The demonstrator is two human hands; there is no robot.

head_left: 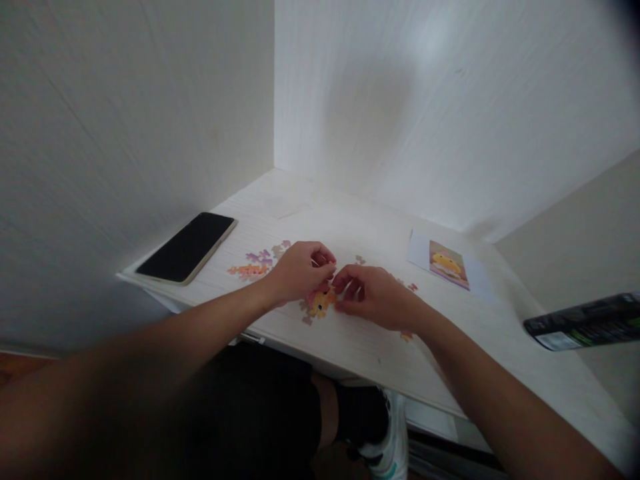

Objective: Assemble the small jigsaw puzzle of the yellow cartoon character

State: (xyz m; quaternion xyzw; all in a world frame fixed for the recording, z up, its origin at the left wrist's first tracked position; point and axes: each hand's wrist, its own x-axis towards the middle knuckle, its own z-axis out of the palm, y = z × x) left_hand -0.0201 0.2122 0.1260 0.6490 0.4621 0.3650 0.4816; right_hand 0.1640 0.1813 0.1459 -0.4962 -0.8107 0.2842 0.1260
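Fingertips of both hands meet over a small orange cluster of joined puzzle pieces (pixel 320 303) on the white tabletop (pixel 350 347); the left hand (pixel 299 270) curls in, seemingly pinching 1 piece, though the grip is too blurred to confirm; the right hand (pixel 373 293) presses beside the cluster, likely steadying it; loose pieces (pixel 253 267) lie left, by a phone (pixel 187 247), and a reference picture (pixel 447 265) lies right, probably for comparison.

No lettering can be read anywhere. The small printed card with a yellow cartoon figure (pixel 449 264) shows only a picture, and the white label on the dark rectangular box (pixel 557 341) is too blurred.
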